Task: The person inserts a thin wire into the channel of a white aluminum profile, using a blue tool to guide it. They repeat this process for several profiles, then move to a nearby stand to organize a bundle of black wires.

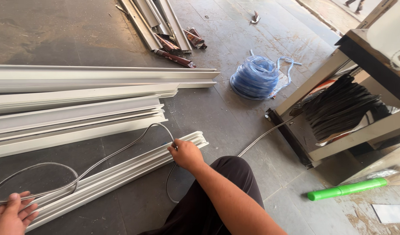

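Note:
A long white plastic frame profile point(121, 169) lies on the dark floor in front of me. A thin grey rubber gasket strip point(117, 152) loops above it. My right hand point(185, 153) pinches the strip against the profile near its right end. At the bottom left corner, my left hand point(10, 214) grips the strip's other stretch beside the profile's left end. Another loop of the strip hangs below my right hand by my dark trouser knee point(217, 182).
More white profiles point(78, 109) are stacked to the left. A blue coiled hose point(255, 77) sits ahead. A wooden stand point(339, 109) holding dark strips is at right, with a green tube point(345, 189) on the floor. Metal scraps point(160, 26) lie farther away.

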